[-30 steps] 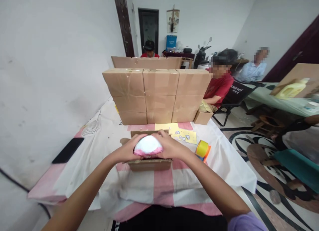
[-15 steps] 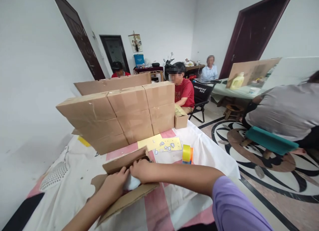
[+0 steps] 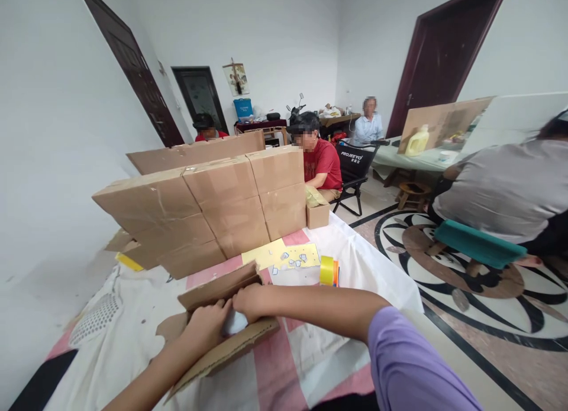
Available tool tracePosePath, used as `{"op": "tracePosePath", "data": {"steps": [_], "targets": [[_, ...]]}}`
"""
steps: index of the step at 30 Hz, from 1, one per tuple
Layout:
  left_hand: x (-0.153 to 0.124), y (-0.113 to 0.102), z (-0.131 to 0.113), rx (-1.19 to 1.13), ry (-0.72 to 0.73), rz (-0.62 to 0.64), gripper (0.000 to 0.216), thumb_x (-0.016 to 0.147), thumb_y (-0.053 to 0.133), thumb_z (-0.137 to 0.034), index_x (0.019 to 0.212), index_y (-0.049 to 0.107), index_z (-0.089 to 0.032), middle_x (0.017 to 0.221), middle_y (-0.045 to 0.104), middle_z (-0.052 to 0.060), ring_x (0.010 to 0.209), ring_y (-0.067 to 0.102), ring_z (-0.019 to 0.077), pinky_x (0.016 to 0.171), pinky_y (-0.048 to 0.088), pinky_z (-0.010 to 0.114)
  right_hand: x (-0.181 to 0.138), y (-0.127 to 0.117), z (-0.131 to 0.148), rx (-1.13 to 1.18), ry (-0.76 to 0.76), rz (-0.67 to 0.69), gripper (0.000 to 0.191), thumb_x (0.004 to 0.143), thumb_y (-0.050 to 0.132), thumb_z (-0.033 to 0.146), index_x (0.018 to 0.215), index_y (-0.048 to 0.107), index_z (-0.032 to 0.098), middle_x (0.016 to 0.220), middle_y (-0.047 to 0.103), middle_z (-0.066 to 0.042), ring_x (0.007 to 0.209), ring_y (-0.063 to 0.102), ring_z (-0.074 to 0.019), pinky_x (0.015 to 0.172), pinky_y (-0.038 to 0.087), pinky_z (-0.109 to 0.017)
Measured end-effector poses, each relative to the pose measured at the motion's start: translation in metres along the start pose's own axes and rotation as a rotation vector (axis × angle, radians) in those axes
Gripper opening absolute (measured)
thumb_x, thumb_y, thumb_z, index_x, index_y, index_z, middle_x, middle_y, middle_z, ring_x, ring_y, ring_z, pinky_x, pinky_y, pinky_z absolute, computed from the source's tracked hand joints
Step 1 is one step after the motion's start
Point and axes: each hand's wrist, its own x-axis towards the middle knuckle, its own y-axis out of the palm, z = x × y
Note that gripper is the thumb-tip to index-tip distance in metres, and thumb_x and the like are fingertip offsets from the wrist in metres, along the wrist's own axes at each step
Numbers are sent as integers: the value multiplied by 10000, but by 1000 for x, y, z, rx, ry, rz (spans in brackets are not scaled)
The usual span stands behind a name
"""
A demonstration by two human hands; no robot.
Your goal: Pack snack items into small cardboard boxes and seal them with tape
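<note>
An open cardboard box (image 3: 235, 349) lies on the cloth right in front of me, its flaps spread outward. Both of my hands reach down into it. Between them shows a smooth pale bluish-white object (image 3: 235, 323), mostly covered, so its kind is unclear. My left hand (image 3: 209, 323) is curled against its left side, fingers bent. On the other side my right hand (image 3: 249, 301) bends its fingers down over the object's far edge. The fingertips of both hands are largely hidden inside the box.
A wall of stacked cardboard boxes (image 3: 222, 207) stands behind. Yellow sheets (image 3: 261, 255) with small pale pieces (image 3: 295, 261) and tape rolls (image 3: 327, 270) lie beyond my right forearm. A small open carton (image 3: 318, 216) stands at the stack's end. Other people sit around the room.
The whole view has shifted slightly. My hands stay in the box around the pale object, with the right hand turned slightly farther down into it.
</note>
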Motion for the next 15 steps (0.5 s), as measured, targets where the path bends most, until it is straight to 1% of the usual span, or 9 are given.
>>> {"op": "tracePosePath", "data": {"steps": [3, 6, 8, 10, 15], "targets": [[-1, -5, -2, 15, 3, 7, 664, 768, 611, -261, 1410, 504, -130, 1309, 653, 206, 1126, 680, 371, 923, 544, 498, -9, -3, -3, 28, 12, 1, 432, 736, 717, 199, 1142, 657, 62, 1148, 729, -199, 935, 743, -335, 645, 632, -408], [-6, -9, -1, 5, 2, -21, 622, 796, 601, -315, 1389, 520, -148, 1318, 655, 197, 1144, 673, 369, 934, 539, 500, -18, -1, -7, 31, 1, -52, 572, 740, 729, 222, 1264, 581, 47, 1215, 701, -203, 995, 732, -338, 709, 637, -414], [-10, -10, 0, -2, 2, -38, 581, 804, 596, -361, 1352, 547, -172, 1297, 670, 186, 1113, 687, 368, 911, 545, 496, -21, 2, -8, 31, -11, -89, 607, 735, 739, 229, 1287, 561, 54, 1243, 689, -199, 1016, 727, -338, 744, 637, -416], [-11, -9, 2, -10, 1, -47, 543, 805, 586, -366, 1317, 570, -186, 1280, 681, 181, 1095, 695, 366, 889, 549, 483, -22, 3, -9, 38, -18, -107, 588, 745, 740, 251, 1276, 571, 62, 1228, 697, -189, 1001, 731, -337, 742, 640, -425], [-14, -7, 4, -47, 0, -77, 504, 785, 573, -303, 1269, 607, -168, 1238, 709, 175, 1079, 700, 368, 880, 542, 474, -20, 1, -8, 46, -24, -112, 464, 801, 700, 283, 1210, 630, 76, 1176, 727, -177, 964, 740, -323, 688, 634, -407]]}}
